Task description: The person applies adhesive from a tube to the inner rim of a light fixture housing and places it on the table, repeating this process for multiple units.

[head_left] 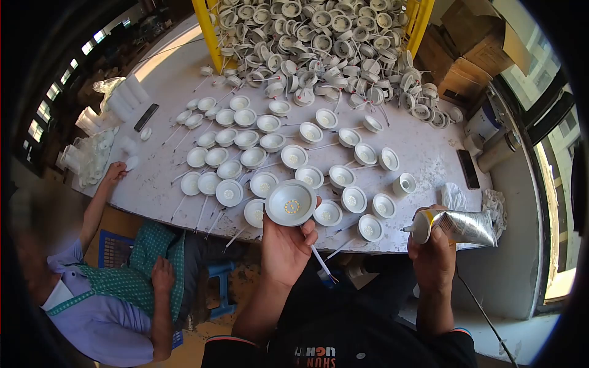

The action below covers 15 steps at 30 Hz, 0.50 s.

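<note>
My left hand (287, 245) is wrapped round a white round lamp housing (277, 211), whose open face with a ring of small yellow LEDs points up; its white cable with bare coloured wire ends hangs below. In my right hand (433, 257) is a silver tube (469, 228) with a white cap-like collar and a nozzle that points left, toward the housing but apart from it. Many similar lamp housings (294, 156) lie face up in uneven rows on the white table (429, 153), their cables trailing to the lower left.
A heap of lamp housings (325, 37) lies at the back between yellow posts (420, 27). Phones (468, 169) (146, 118) lie at both sides. At the left a co-worker (110, 306) sits, one hand touching a white disc (131, 163). Cardboard boxes (466, 76) stand back right.
</note>
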Each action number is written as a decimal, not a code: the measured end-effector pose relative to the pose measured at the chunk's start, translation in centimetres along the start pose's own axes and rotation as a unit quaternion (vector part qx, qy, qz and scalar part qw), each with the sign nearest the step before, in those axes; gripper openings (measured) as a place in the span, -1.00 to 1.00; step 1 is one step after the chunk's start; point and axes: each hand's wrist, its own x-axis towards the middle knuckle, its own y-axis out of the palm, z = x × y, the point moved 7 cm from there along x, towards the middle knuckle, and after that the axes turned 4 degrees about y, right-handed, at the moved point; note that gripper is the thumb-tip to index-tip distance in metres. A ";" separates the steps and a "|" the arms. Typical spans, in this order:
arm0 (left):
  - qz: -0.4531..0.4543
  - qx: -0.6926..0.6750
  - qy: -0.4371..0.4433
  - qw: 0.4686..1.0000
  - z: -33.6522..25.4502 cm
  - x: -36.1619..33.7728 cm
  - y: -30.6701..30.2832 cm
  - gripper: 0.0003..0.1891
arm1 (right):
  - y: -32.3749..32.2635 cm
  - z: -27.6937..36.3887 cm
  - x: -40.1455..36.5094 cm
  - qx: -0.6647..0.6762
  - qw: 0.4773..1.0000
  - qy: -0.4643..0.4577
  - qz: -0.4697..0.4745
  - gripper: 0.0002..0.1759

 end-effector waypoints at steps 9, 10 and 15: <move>-0.107 0.123 0.204 0.965 -13.6 -4.4 -5.6 -0.50 | -1.8 -3.0 -0.5 0.079 0.996 -0.017 -0.027 -0.43; -0.139 0.159 0.226 0.951 -15.9 -4.7 -7.3 -0.50 | -1.4 -2.9 -0.4 0.093 0.995 -0.021 -0.032 -0.43; -0.250 0.246 0.280 0.893 -27.8 -5.0 -16.8 -0.48 | -0.3 -3.5 0.7 0.053 0.998 0.012 0.027 -0.42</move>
